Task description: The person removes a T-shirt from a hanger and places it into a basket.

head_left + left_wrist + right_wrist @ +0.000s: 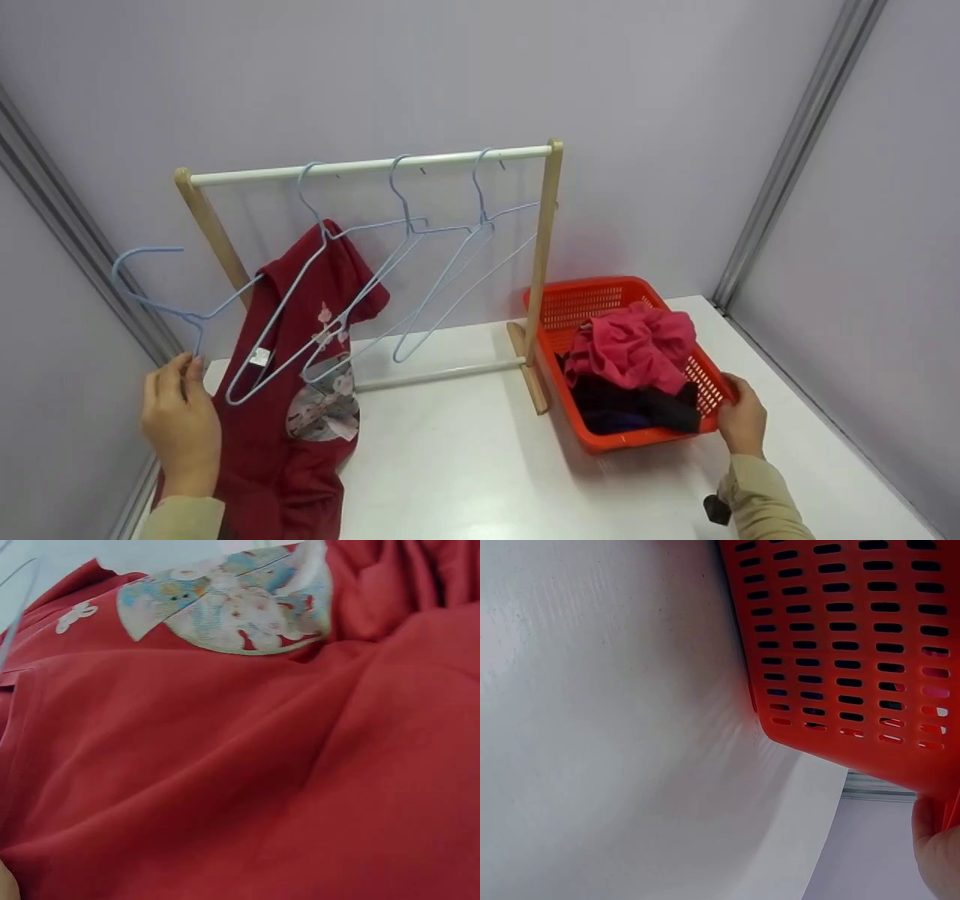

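Observation:
My left hand (182,420) pinches the wire of a light blue hanger (154,304) just below its hook, which points up and free of the rail. From that hanger hangs a dark red shirt (259,450) with a pale blossom print and a round printed patch (325,409). The shirt's red cloth (225,735) fills most of the left wrist view. At the right, my right hand (742,415) grips the near right corner of a red plastic basket (622,442). Inside the basket lie a bunched pink garment (637,345) and dark clothes (637,405).
A small clothes rack stands on the white table (427,465), with a white rail (360,165) between wooden posts. Three bare blue hangers (442,292) hang from it, the leftmost overlapping the shirt in the head view. Grey walls (637,112) enclose the table.

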The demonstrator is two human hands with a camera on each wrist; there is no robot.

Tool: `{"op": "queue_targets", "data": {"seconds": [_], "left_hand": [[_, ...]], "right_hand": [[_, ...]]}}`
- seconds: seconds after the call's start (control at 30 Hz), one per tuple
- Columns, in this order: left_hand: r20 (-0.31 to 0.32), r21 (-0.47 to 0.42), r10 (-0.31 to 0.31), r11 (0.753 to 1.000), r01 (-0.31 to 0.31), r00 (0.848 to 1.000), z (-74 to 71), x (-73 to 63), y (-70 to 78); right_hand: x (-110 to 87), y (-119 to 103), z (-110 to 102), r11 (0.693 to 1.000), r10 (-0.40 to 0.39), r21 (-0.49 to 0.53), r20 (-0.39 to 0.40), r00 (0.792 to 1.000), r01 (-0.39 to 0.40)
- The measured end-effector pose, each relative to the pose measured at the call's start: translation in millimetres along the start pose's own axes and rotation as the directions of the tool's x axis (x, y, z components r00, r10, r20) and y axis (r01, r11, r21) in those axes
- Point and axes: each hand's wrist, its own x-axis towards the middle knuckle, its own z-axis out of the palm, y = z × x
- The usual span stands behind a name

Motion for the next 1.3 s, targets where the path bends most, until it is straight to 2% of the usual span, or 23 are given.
{"op": "queue_targets", "data": {"seconds": [0.13, 0.2, 0.43, 0.6, 0.7, 0.87, 0.97, 1.1, 1.3], "left_hand": [[-0.003, 0.003, 0.049, 0.999, -0.049, 0.999, 3.3, -13.4, -9.7], [0.008, 0.005, 0.054, 0.999, -0.054, 0.999, 5.2, -19.5, -13.1], [0.023, 0.007, 0.024, 1.000, -0.024, 0.999, 13.4, -38.7, -22.1], [0.119, -0.005, -0.052, 0.999, 0.053, 0.992, 19.0, -54.9, -22.4], [0.184, -0.022, -0.125, 0.991, 0.131, 0.975, 23.4, -66.8, -19.8], [0.253, -0.082, -0.183, 0.974, 0.209, 0.950, 35.4, -86.5, -15.2], [0.303, -0.084, -0.206, 0.967, 0.242, 0.931, 44.5, -99.7, -10.4], [0.363, -0.046, -0.232, 0.963, 0.266, 0.902, 55.3, -120.2, -3.1], [0.428, -0.044, -0.243, 0.957, 0.288, 0.871, 67.7, -145.1, 9.9]], "right_hand": [[-0.1, -0.2, -1.2, 1.000, 0.002, 0.001, -0.004, 1.000, -0.002], [-0.2, -0.2, -1.3, 1.000, 0.006, 0.005, 0.000, 1.000, -0.006], [-1.4, -0.1, -0.8, 1.000, 0.002, 0.005, 0.004, 1.000, -0.002], [-1.6, -0.1, -0.4, 1.000, -0.003, 0.015, -0.009, 1.000, 0.003], [-1.1, 0.0, 0.0, 1.000, 0.007, 0.030, -0.004, 1.000, -0.006], [-0.6, -0.1, 0.0, 0.999, 0.039, 0.037, 0.028, 0.999, -0.040], [-0.9, 0.1, -0.2, 0.999, 0.038, 0.032, 0.031, 0.999, -0.039], [-1.2, 0.4, 0.0, 0.999, 0.035, 0.027, 0.036, 0.999, -0.036], [-0.9, 0.7, -0.3, 0.999, 0.046, 0.024, 0.050, 0.998, -0.047]]}}
